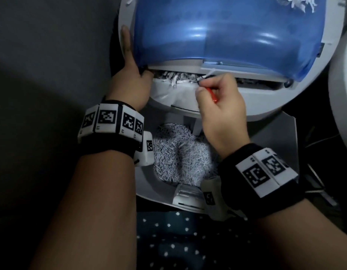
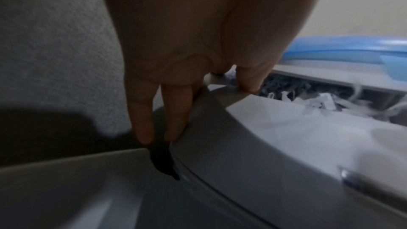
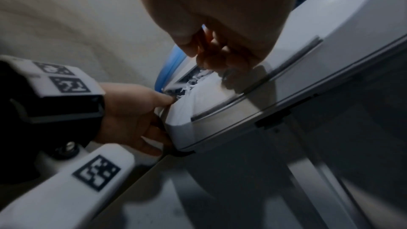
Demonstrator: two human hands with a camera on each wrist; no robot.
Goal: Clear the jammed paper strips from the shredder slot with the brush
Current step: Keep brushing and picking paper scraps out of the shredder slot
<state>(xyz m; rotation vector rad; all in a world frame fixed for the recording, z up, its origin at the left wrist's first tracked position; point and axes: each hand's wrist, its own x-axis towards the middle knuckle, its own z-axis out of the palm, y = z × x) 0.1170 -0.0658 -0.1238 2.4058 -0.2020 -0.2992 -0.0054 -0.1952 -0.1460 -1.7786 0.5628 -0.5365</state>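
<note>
Red-handled brush (image 1: 211,95) — tip toward shredder slot (image 1: 188,78), right hand (image 1: 220,112) pinching

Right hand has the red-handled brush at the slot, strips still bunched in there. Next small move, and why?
Probably a short sweep of the red-handled brush leftward along the shredder slot, raking toward the person. The white paper strips bunch left of the right hand, which grips the brush there, with the pile of shreds below. The left hand steadies the white shredder head.
</note>
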